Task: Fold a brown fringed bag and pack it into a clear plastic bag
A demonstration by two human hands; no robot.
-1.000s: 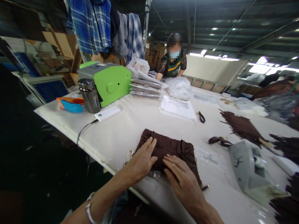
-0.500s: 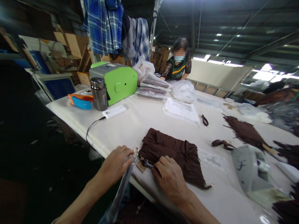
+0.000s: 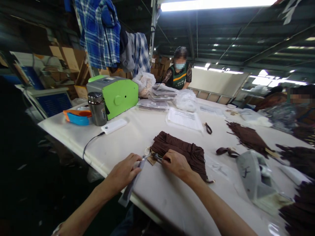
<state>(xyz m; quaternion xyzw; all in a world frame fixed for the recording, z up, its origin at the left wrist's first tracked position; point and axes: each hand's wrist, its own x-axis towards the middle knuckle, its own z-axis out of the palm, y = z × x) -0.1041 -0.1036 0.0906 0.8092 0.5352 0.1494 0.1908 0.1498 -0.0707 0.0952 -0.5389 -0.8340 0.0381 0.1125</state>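
Observation:
A folded brown ruched garment [image 3: 182,151] lies on the white table [image 3: 137,134] in front of me. My left hand [image 3: 124,172] is closed on a clear plastic bag [image 3: 131,183] that hangs over the table's near edge. My right hand [image 3: 176,163] is closed at the garment's near left corner, pinching it by a brown paper tag [image 3: 152,160] and a metal ring [image 3: 147,151].
A green machine [image 3: 115,93], steel flask [image 3: 96,104], white power bank [image 3: 114,126] and blue-orange tray [image 3: 76,117] stand at left. Bagged garments [image 3: 157,96], more brown garments [image 3: 247,137] and a tape dispenser [image 3: 256,177] lie further off. A masked person [image 3: 179,68] works across the table.
Both hands left the top of the garment. My left hand took up the plastic bag; my right hand went to the garment's corner and slid it further onto the table.

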